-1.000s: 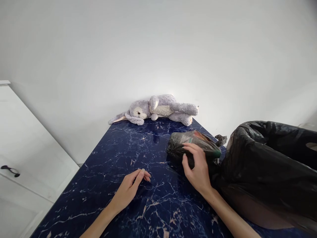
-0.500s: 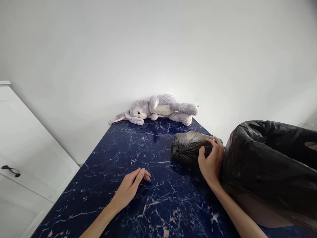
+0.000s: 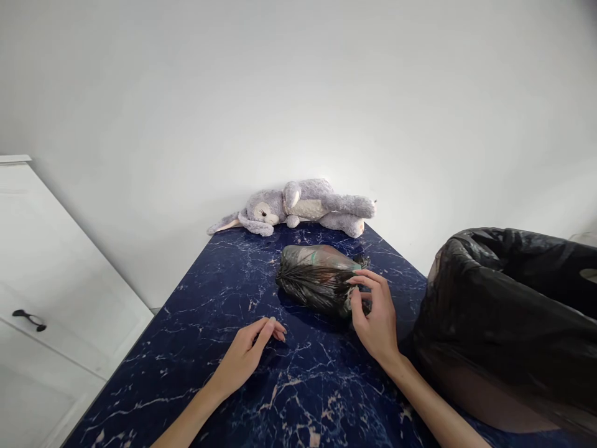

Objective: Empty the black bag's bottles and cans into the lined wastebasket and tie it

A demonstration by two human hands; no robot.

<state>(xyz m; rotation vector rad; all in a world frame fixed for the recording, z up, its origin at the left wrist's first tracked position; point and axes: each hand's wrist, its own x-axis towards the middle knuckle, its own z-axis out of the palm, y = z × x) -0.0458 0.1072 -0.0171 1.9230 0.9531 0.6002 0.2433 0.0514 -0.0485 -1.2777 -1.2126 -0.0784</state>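
Pinches the knotted end of the small bag (image 3: 313, 279), tied shut and lying on the surface (image 3: 219, 292) beside the bin bag (image 3: 504, 311), with right hand (image 3: 377, 320); rests left hand (image 3: 247, 351) open, empty.

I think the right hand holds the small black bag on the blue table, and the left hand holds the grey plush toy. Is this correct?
Not quite. In the head view the left hand holds nothing; it rests on the blue table, apart from the grey plush toy by the wall. The right hand does hold the small black bag.
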